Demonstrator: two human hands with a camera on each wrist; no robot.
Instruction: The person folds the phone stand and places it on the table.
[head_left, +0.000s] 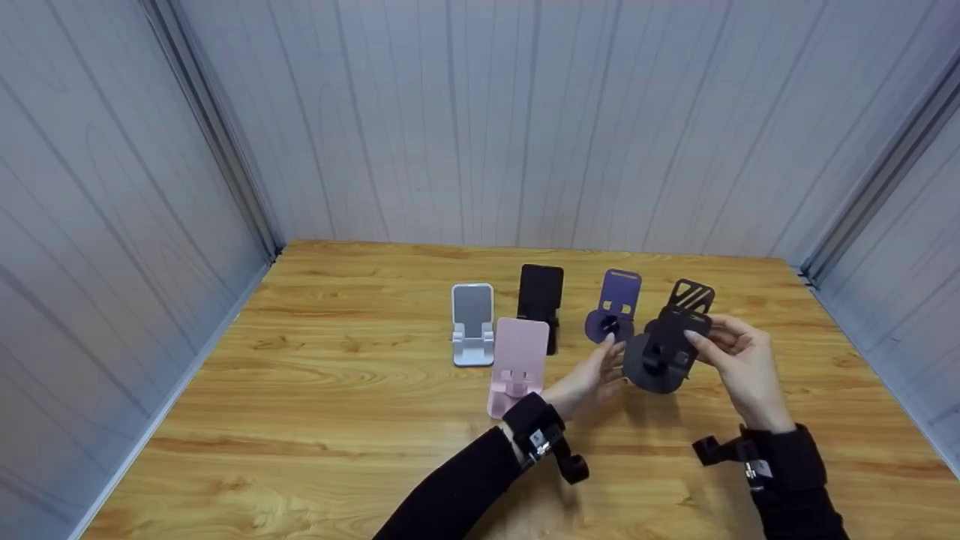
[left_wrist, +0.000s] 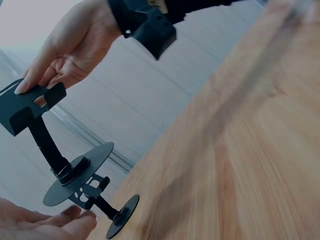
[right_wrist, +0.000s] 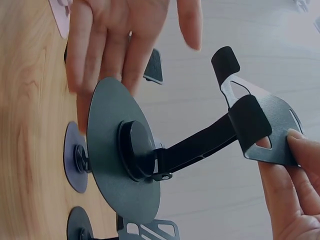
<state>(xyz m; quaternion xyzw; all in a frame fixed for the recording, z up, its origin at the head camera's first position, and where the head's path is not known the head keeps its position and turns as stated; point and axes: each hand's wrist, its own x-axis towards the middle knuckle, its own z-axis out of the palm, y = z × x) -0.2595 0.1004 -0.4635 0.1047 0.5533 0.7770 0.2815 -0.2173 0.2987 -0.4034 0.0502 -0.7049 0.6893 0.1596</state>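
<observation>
My right hand (head_left: 739,364) pinches the top plate of a black phone stand (head_left: 654,367) between thumb and fingers. The stand is tilted and held off the wooden table, its round base towards my left hand (head_left: 589,382). In the right wrist view, the left hand's fingers (right_wrist: 112,55) are extended behind the edge of the round base (right_wrist: 112,150); whether they touch it I cannot tell. A hinged arm (right_wrist: 200,145) joins base and plate. Just behind the held stand are a purple phone stand (head_left: 621,289) and a black one with slanted slots (head_left: 696,295).
To the left stand a white phone stand (head_left: 473,351), a black one (head_left: 540,285) and a pink one (head_left: 520,345), the pink one close by my left wrist. Pale panels (head_left: 480,127) wall the table (head_left: 337,420) at the back and sides.
</observation>
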